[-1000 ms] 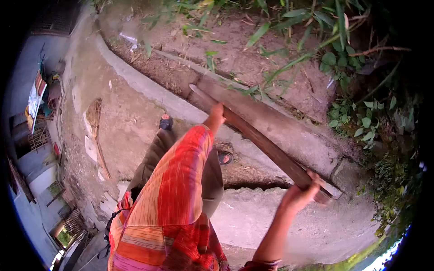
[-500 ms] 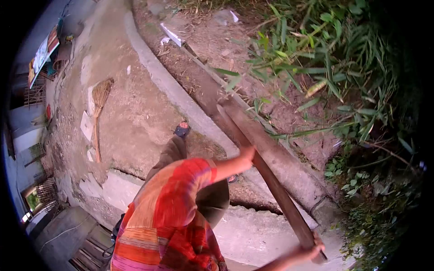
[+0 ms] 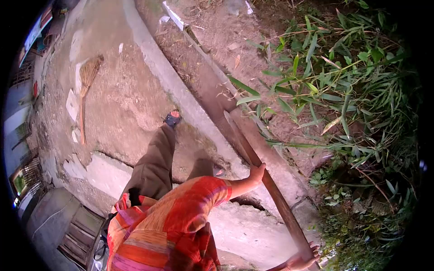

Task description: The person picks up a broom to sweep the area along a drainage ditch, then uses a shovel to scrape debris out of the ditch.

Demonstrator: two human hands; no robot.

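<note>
A long brown wooden pole (image 3: 275, 192) slants across the lower right of the view, its far, tapering tip down in a narrow gutter (image 3: 210, 97). Partway along it, my left hand (image 3: 258, 173) is closed around the wood. Close to the near end, my right hand (image 3: 302, 261) holds the pole with the palm against it and some fingers loosely extended. The pole's very end runs out at the bottom of the view.
Concrete kerbs (image 3: 158, 63) border the gutter. Leafy bamboo shoots (image 3: 325, 95) overhang from the right. A straw broom (image 3: 86, 86) lies on the dirt yard to the left. A cracked concrete slab (image 3: 239, 226) lies near my feet. A white-topped strip (image 3: 173, 16) lies farther up.
My left hand and the pole appear slightly lower in the view, the tip still in the gutter. My right hand's fingers look more extended. The view has shifted, showing more of my legs.
</note>
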